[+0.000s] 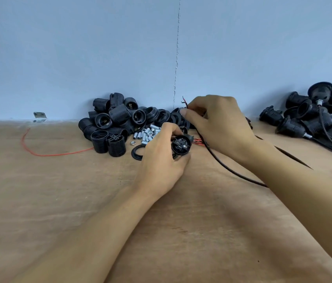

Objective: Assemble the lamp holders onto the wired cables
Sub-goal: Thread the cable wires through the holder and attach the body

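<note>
Left hand (160, 160) grips the lamp holder (181, 146) low over the table (59, 201), terminals showing; right hand (218, 123) pinches the wires (184, 101) of the cable (232, 170). Advisable: steady the holder, guide each wire squarely into its terminal.

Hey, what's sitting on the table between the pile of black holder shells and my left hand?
In the head view, a scatter of small silver metal sleeves, one nut and a black ring lying flat by the left hand.
</note>
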The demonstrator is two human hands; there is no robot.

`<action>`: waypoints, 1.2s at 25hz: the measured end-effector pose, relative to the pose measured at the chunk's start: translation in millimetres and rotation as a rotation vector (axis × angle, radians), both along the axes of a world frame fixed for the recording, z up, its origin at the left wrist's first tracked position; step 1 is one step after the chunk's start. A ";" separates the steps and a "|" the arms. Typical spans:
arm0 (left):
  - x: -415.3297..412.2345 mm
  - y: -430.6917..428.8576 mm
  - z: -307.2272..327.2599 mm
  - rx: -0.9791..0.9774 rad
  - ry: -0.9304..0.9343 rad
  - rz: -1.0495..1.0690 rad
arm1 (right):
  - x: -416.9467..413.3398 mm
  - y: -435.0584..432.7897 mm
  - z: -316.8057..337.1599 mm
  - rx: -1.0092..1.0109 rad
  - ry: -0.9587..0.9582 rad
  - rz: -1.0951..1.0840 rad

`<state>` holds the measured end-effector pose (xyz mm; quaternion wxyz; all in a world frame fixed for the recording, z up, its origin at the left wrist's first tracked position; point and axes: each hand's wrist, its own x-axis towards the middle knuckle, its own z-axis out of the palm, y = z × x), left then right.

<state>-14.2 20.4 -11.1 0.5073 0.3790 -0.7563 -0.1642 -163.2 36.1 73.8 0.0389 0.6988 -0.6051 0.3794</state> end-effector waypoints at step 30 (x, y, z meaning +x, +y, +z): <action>3.8 15.7 20.3 0.124 0.062 -0.006 | -20.0 7.2 -1.0 0.365 -0.523 0.265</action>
